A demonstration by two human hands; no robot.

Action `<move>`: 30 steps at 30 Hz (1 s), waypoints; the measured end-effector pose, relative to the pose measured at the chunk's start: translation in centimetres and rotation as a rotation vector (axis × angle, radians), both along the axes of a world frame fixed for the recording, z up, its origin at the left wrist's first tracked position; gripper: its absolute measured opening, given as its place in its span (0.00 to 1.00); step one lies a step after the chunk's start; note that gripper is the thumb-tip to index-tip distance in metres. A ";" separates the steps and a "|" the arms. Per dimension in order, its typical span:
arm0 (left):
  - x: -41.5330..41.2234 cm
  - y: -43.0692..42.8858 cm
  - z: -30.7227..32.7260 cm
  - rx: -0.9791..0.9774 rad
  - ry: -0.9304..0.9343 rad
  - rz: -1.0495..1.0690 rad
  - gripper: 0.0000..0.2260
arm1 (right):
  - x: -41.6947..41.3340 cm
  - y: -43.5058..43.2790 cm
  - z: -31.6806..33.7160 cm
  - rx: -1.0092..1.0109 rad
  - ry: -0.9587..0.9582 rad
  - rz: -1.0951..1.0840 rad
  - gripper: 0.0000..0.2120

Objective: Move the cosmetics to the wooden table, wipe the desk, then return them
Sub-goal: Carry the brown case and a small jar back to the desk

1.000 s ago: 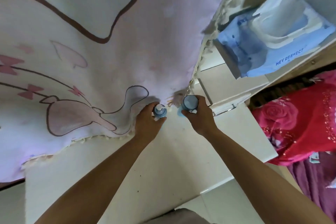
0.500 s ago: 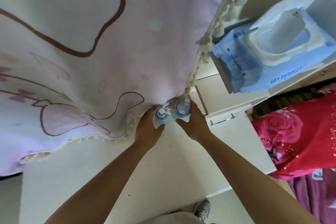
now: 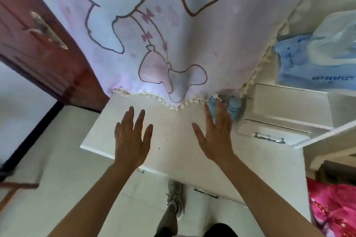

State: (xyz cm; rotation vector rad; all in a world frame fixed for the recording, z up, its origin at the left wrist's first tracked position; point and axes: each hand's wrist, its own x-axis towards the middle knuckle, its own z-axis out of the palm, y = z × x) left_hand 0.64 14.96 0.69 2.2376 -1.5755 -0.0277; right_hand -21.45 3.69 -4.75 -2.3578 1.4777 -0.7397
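Bottles: pump bottle, capped bottle upright, centre-right of frame, just beyond right hand.
Grip: both spread, empty; left hand farther off.

The left hand and the right hand are spread with straight fingers, holding nothing, over the white desk, while a blue pump bottle and a blue capped bottle (upright, side by side) stand at the fringed pink cloth, just behind the right hand's fingertips.
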 end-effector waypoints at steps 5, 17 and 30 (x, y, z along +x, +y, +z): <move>6.8 10.3 5.6 -0.042 -0.096 0.292 0.27 | 10.8 5.4 4.1 -0.118 -0.003 0.369 0.36; 26.1 43.3 10.8 -0.134 -0.193 0.839 0.28 | 43.3 28.5 12.8 -0.272 -0.032 0.887 0.38; 44.1 67.3 13.5 -0.029 -0.209 1.179 0.30 | 69.1 51.8 14.1 -0.265 0.028 1.237 0.38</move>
